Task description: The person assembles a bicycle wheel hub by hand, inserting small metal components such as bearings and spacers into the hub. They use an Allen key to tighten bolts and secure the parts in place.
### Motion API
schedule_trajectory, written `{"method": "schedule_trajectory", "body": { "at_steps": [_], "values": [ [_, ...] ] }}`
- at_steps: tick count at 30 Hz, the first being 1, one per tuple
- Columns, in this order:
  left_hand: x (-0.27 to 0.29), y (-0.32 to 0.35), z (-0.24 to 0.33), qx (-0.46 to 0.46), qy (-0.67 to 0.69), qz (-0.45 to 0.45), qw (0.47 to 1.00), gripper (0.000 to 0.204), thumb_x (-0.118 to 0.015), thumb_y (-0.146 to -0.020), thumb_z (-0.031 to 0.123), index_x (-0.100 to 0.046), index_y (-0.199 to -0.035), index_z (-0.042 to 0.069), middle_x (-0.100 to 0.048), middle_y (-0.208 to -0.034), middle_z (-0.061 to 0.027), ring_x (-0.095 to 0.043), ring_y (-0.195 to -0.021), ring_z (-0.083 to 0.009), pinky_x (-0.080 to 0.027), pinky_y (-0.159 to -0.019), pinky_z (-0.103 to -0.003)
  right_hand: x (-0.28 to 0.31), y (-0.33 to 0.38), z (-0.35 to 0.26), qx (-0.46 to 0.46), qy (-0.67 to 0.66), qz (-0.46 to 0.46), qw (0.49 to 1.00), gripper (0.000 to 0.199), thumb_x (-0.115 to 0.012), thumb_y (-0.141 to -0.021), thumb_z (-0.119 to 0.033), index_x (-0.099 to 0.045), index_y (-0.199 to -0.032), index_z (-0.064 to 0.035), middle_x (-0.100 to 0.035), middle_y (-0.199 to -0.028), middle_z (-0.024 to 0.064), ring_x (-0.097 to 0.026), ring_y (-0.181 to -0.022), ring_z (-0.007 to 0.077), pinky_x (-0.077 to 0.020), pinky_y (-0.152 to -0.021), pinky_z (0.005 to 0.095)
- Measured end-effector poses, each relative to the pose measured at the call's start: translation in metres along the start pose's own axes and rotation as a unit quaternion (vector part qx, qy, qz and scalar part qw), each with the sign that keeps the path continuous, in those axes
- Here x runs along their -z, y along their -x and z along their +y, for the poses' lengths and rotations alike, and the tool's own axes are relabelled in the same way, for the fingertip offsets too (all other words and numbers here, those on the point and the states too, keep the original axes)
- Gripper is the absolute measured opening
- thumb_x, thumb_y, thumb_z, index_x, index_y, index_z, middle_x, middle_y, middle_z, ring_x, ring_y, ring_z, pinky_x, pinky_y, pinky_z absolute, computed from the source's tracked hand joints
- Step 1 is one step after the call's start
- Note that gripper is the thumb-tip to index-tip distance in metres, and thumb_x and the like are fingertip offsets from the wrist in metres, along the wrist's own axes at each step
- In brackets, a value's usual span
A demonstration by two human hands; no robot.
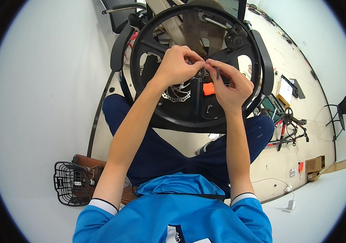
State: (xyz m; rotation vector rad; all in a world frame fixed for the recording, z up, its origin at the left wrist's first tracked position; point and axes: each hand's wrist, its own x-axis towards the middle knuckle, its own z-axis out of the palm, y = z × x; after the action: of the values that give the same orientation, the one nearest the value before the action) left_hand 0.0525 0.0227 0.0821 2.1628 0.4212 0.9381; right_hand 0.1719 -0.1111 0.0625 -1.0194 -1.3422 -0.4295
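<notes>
A black spoked wheel (199,115) lies flat in front of me, across a dark chair seat with armrests. Over its hub (201,73), my left hand (177,67) and my right hand (230,81) meet at the fingertips. The left thumb and forefinger are pinched together, and whatever they grip is hidden. A short dark bar (217,73) sticks out by the right thumb, held in that hand. Left of the hub lies a silver brake disc (177,97). An orange block (209,89) rests near the right wrist, with small metal parts (209,108) below it.
Chair armrests (118,52) flank the wheel. To the right on the floor are a red and black bike frame (282,133), a green tool case (271,104) and a cardboard box (314,164). A black wire basket (71,183) stands at lower left, and a black chair (343,106) far right.
</notes>
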Motion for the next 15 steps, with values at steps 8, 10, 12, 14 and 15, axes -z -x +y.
{"method": "schedule_trajectory", "body": {
  "at_steps": [8, 10, 12, 14, 15],
  "values": [
    [0.001, 0.014, 0.026, -0.162, -0.007, 0.004, 0.987, 0.016, -0.076, -0.076, 0.005, -0.077, -0.092, 0.002, -0.074, -0.087, -0.0102, -0.069, -0.072, -0.0213, -0.051, -0.061, -0.029, -0.001, -0.006, -0.007, 0.034, 0.045, 0.029, 0.998, 0.017, -0.086, -0.077, 0.001, -0.077, -0.091, -0.0028, -0.077, -0.083, 0.0066, -0.065, -0.061, 0.008, -0.049, -0.053, 0.0187],
    [-0.005, 0.014, 0.023, -0.17, -0.006, 0.036, 0.985, 0.018, -0.075, -0.076, 0.003, -0.077, -0.094, 0.002, -0.075, -0.087, -0.012, -0.071, -0.073, -0.0226, -0.053, -0.063, -0.029, -0.002, -0.005, 0.0, 0.027, 0.037, 0.039, 0.998, 0.018, -0.088, -0.076, -0.001, -0.076, -0.09, -0.003, -0.076, -0.084, 0.0067, -0.064, -0.06, 0.0077, -0.048, -0.053, 0.0189],
    [-0.007, 0.015, 0.02, -0.174, -0.012, 0.05, 0.983, 0.019, -0.074, -0.076, 0.001, -0.077, -0.095, 0.002, -0.075, -0.087, -0.0132, -0.072, -0.073, -0.0243, -0.054, -0.064, -0.03, -0.002, -0.005, 0.003, 0.018, 0.026, 0.037, 0.999, 0.019, -0.088, -0.076, -0.001, -0.076, -0.092, -0.0027, -0.076, -0.086, 0.0072, -0.064, -0.062, 0.0082, -0.0481, -0.054, 0.0195],
    [-0.008, 0.016, 0.019, -0.176, -0.027, 0.049, 0.983, 0.02, -0.072, -0.077, -0.001, -0.076, -0.097, 0.002, -0.075, -0.086, -0.0139, -0.073, -0.073, -0.0265, -0.055, -0.066, -0.031, 0.0, -0.007, 0.002, 0.005, 0.011, 0.025, 1.0, 0.02, -0.086, -0.078, -0.001, -0.077, -0.095, -0.0018, -0.077, -0.089, 0.0083, -0.066, -0.064, 0.0095, -0.0493, -0.057, 0.0204],
    [-0.008, 0.017, 0.019, -0.183, -0.026, 0.055, 0.981, 0.019, -0.072, -0.078, -0.001, -0.076, -0.096, 0.002, -0.075, -0.086, -0.014, -0.073, -0.074, -0.0273, -0.055, -0.066, -0.031, 0.001, -0.008, -0.001, -0.003, 0.002, 0.012, 1.0, 0.02, -0.085, -0.079, 0.0, -0.077, -0.097, -0.0012, -0.077, -0.091, 0.0086, -0.067, -0.066, 0.0103, -0.0502, -0.058, 0.0206]
  ]
}}
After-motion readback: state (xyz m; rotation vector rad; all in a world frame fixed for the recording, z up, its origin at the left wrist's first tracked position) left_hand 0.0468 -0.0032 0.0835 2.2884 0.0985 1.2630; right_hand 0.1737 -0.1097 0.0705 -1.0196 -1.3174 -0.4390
